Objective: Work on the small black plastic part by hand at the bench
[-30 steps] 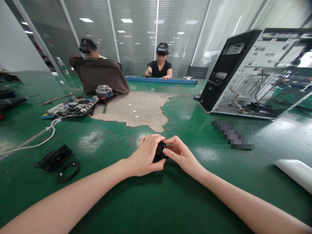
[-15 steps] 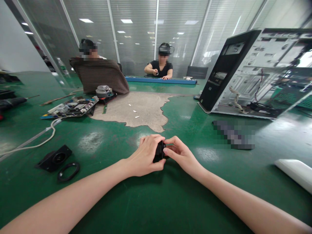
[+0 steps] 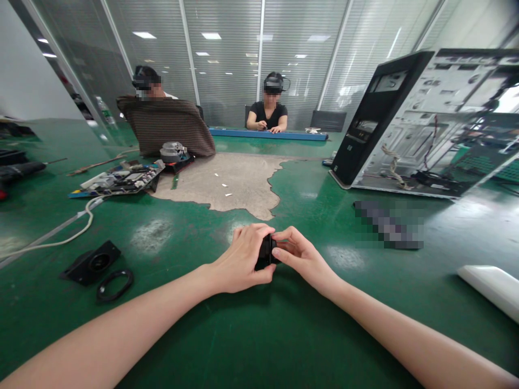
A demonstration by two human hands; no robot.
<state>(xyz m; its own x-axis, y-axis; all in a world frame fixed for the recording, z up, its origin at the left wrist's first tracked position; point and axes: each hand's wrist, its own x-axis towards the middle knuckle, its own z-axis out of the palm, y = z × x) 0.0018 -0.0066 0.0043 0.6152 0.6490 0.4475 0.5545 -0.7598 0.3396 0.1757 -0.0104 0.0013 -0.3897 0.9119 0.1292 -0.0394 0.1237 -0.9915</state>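
Observation:
Both my hands meet over the green table (image 3: pixel 259 335), gripping one small black part (image 3: pixel 265 253) between them. My left hand (image 3: pixel 243 259) wraps round its left side with the thumb underneath. My right hand (image 3: pixel 298 256) pinches its right edge with thumb and fingers. Most of the part is hidden by my fingers.
A black speaker (image 3: pixel 91 263) and a black ring (image 3: pixel 114 284) lie at the left beside a white cable (image 3: pixel 60 232). A circuit board (image 3: pixel 121 181) sits further back. An open computer case (image 3: pixel 425 124) stands at the right, a white object (image 3: pixel 490 286) near the right edge. Two people sit at the far side.
My hands stay where they were on the black part. The far person in black has lowered a hand to the table.

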